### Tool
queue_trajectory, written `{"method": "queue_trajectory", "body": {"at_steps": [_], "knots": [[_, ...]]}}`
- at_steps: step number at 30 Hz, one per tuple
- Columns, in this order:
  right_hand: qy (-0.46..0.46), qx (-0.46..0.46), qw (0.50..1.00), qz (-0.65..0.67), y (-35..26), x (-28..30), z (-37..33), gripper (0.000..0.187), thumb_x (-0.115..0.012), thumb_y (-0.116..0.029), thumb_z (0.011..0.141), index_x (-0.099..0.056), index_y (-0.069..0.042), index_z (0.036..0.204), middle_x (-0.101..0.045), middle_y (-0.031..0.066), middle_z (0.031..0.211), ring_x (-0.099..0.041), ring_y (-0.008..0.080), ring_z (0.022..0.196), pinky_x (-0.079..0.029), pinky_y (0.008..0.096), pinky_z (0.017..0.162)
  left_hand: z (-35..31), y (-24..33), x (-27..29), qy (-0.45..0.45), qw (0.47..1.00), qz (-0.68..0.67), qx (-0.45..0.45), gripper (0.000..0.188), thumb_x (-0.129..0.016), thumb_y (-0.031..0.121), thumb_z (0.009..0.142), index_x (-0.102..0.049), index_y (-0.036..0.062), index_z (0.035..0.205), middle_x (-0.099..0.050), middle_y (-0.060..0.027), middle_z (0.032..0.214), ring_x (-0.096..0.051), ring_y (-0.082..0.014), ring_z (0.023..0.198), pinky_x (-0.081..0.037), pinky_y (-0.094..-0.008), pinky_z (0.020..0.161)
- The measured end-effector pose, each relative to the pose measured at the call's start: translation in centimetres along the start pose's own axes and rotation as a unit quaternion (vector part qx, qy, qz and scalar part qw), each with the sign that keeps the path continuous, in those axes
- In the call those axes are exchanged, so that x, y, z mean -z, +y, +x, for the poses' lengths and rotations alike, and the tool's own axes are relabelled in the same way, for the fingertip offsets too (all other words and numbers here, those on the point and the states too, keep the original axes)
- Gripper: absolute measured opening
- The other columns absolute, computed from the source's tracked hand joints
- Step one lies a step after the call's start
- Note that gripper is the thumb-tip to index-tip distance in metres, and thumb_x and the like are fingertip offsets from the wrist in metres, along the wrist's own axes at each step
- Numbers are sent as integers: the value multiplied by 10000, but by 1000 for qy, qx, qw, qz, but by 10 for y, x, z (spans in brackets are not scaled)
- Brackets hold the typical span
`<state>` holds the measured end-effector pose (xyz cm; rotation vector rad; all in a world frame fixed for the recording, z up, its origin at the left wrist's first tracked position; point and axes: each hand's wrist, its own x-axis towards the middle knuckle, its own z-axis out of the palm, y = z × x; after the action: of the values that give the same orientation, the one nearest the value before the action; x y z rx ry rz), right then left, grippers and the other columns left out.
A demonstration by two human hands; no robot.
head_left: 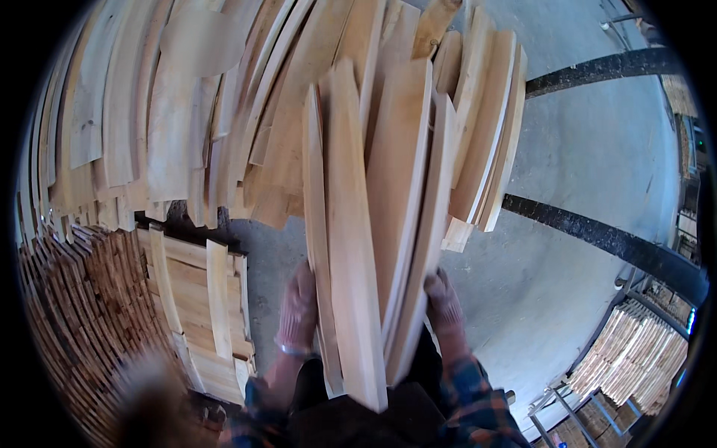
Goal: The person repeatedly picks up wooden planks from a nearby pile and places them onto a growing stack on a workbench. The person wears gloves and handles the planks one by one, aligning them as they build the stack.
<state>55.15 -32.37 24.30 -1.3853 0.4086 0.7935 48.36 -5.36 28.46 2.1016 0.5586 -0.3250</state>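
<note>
A bundle of several long, pale wooden boards [351, 254] stands out in front of my body, its near ends close to my waist. My left hand [299, 310], in a pinkish knit glove, presses against the bundle's left side. On the opposite side my right hand [444, 300], gloved alike, grips the outer board, with its thumb near the top edge. Most fingers of both hands are hidden behind or beneath the wood. The bundle's far ends overlap the large spread of loose boards [299, 142], so I cannot tell whether they touch.
Stacked boards with brown edges [89, 299] fill the left, beside a slatted wooden stack [198, 299]. Two dark beams [597, 239] cross the grey floor [538, 299] at right. Another pile of wood [624, 355] sits near a metal frame at lower right. Something brown blurs at lower left.
</note>
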Motion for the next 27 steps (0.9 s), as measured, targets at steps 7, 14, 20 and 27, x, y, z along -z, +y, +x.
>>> {"method": "queue_trajectory", "body": {"at_steps": [7,14,20,27], "knots": [[100,-113,980,129,43,23,-27,461,-605,-441,886,-611,-47,1125,-656,55,979,-620,172,876,-522,354,778,15,-8,-10,-141,970,-183,74,529,-592,139,887,-406,-9,1360,-566,-167,1257,-558,-272,1117,-471,-338,938],[46,-104,967,227,3,25,-25,788,-734,-542,751,-506,20,1254,-638,121,1106,-642,235,978,-551,364,831,39,24,-41,-98,933,-334,92,618,-604,269,899,-381,-3,1407,-559,-93,1264,-546,-186,1105,-423,-293,971],[54,-44,989,130,-27,-6,-81,698,-681,-445,800,-490,40,1264,-627,146,1125,-637,250,978,-549,360,813,-38,55,-1,-69,874,-460,138,1078,-735,628,674,-332,-27,1429,-482,-90,1335,-420,-168,1242,-307,-291,1064],[-79,-25,995,51,-6,-55,-134,772,-694,-480,781,-440,11,1320,-582,158,1203,-612,286,1026,-541,390,851,-145,29,60,-8,754,-656,39,1337,-749,742,564,-175,-49,1477,-403,-149,1410,-380,-215,1286,-290,-323,1079]]}}
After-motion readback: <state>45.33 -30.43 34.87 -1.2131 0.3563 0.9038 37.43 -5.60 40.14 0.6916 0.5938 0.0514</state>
